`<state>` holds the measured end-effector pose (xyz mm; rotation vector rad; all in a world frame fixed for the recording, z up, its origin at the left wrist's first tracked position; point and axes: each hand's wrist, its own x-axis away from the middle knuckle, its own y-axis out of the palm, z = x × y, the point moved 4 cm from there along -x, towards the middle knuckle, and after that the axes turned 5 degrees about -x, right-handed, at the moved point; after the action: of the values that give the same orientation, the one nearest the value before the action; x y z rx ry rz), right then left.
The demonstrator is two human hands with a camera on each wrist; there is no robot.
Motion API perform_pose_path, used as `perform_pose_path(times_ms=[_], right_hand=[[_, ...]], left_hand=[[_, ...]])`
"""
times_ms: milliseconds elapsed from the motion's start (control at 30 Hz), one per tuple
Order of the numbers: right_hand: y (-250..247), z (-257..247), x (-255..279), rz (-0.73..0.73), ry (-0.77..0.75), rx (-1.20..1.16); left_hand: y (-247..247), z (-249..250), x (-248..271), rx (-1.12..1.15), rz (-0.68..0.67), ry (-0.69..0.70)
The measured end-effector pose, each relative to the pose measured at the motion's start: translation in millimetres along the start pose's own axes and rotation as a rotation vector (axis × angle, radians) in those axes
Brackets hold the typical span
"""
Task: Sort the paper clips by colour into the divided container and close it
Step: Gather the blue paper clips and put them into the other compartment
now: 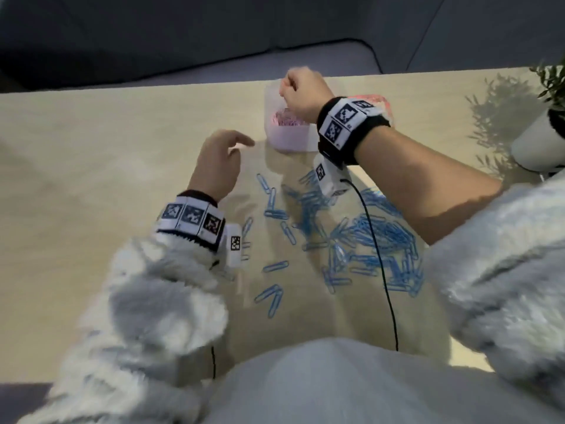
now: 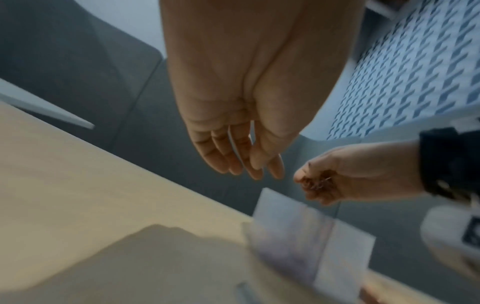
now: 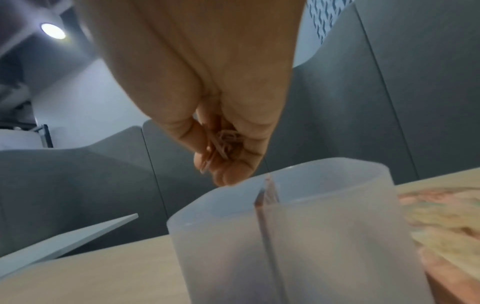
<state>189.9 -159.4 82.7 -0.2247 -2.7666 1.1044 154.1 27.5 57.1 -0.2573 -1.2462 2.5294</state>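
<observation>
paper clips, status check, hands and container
Right hand holds pink clips over the open container. Left hand empty, hovering beside it. Pink already in one compartment; blue clips loose on the table. Nothing blocking.

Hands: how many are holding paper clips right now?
1. The right hand, above the container, grips a bunch of pink clips. The left hand hovers over the table, holding nothing.

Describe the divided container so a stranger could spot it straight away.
Start at the far edge of the pale wooden table. The divided container stands there, beyond the scattered blue paper clips and under the right hand. It is the only frosted, see-through tub, with pink paper clips inside.
</observation>
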Motion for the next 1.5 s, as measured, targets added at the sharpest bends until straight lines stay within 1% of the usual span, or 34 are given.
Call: perform_pose_path(times_ms=[100, 167, 233, 300, 333, 367, 433, 500, 533, 633, 700, 733, 800, 833, 867, 900, 933, 967, 1000, 1033, 1067, 1100, 1133, 1233, 1300, 1400, 1500], right_hand=[[14, 6, -4, -0.086, 0.027, 0.076], [18, 7, -2, -0.106, 0.022, 0.072], [19, 4, 10, -0.047, -0.01, 0.044], [27, -2, 34, 0.028, -0.13, 0.044], [36, -2, 48, 0.013, -0.183, 0.065], [49, 1, 63, -0.044, -0.213, 0.096], [79, 13, 87, -0.216, -0.197, 0.183], [105, 25, 100, -0.354, -0.177, 0.304], [115, 26, 105, -0.402, -0.195, 0.351], [138, 26, 122, -0.45, -0.338, 0.407], [146, 30, 143, -0.476, -0.395, 0.425], [147, 35, 155, -0.506, -0.398, 0.427], [138, 44, 174, -0.532, -0.406, 0.359], [129, 49, 179, -0.514, -0.386, 0.277], [115, 53, 178, -0.457, -0.334, 0.195], [101, 59, 173, -0.37, -0.258, 0.136], [86, 66, 166, -0.267, -0.19, 0.144], [73, 72, 157, -0.172, -0.136, 0.204], [64, 79, 149, -0.11, -0.097, 0.279], [60, 86, 141, -0.094, -0.055, 0.336], [61, 92, 136, -0.108, -0.009, 0.356], [64, 94, 132, -0.133, 0.012, 0.356], [69, 92, 131, -0.171, -0.001, 0.349], [91, 74, 141, -0.268, -0.114, 0.303], [104, 61, 157, -0.34, -0.178, 0.252], [119, 52, 181, -0.42, -0.251, 0.24], [128, 45, 203, -0.492, -0.289, 0.351]], left_hand=[[-7, -60, 50, -0.127, -0.06, -0.145], [-8, -87, 77, -0.174, -0.099, -0.204], [-1, -102, 100, -0.232, -0.188, -0.205], [10, -108, 117, -0.291, -0.26, -0.22], [14, -106, 125, -0.322, -0.263, -0.233], [17, -101, 131, -0.338, -0.248, -0.251], [25, -89, 141, -0.367, -0.236, -0.262], [37, -72, 151, -0.384, -0.27, -0.217], [43, -65, 155, -0.378, -0.284, -0.178], [65, -47, 170, -0.33, -0.356, -0.146], [75, -37, 179, -0.279, -0.382, -0.089], [76, -34, 183, -0.227, -0.367, -0.057], [65, -35, 188, -0.093, -0.296, -0.066], [56, -40, 190, -0.038, -0.233, -0.096], [45, -48, 191, -0.011, -0.153, -0.13], [35, -57, 192, -0.017, -0.082, -0.184], [26, -65, 194, -0.051, -0.032, -0.248], [21, -74, 196, -0.1, -0.02, -0.316], [18, -80, 197, -0.151, -0.044, -0.369], [19, -82, 199, -0.196, -0.095, -0.406], [22, -81, 200, -0.218, -0.145, -0.419], [26, -77, 200, -0.214, -0.179, -0.412], [30, -71, 199, -0.194, -0.187, -0.388], [45, -53, 194, -0.09, -0.126, -0.31], [54, -43, 188, -0.04, -0.117, -0.27], [62, -33, 179, -0.031, -0.167, -0.231], [66, -27, 175, -0.065, -0.223, -0.158]])
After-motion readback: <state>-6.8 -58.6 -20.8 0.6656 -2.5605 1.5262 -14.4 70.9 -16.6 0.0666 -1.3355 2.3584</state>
